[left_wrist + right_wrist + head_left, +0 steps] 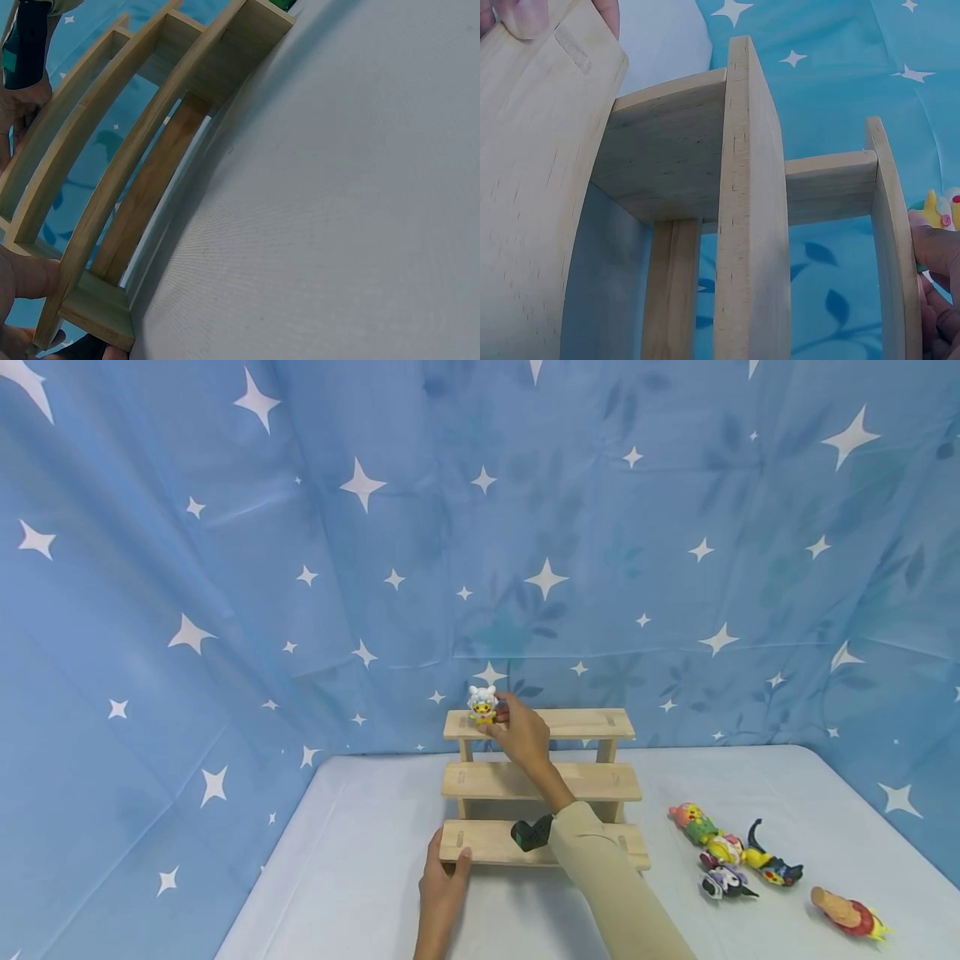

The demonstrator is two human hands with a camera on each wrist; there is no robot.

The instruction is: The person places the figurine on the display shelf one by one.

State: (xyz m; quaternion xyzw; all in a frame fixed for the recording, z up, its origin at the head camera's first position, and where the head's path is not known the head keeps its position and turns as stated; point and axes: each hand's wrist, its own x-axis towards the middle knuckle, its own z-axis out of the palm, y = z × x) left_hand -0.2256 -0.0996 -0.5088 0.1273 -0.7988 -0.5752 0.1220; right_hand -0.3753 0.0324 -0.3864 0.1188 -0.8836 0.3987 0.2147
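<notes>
Evidently, the left hand (pixel 444 891) grips the wooden shelf (pixel 577 724) at its lowest board's left end, thumb on top, presumably to steady it. Well apart, the right hand (pixel 527 735) pinches a white-hooded figurine (pixel 483 705) at the shelf's top left, likely sideways to leave its base free; contact is unclear. Other figurines (pixel 725 850) lie right of the shelf, perhaps for easy reach.

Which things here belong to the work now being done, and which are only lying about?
In the job:
yellow-white figurine, in the right hand
tiered wooden stand, gripped by the left hand

Lying about, perhaps for later:
cluster of colourful figurines
lone red-brown figurine
</notes>
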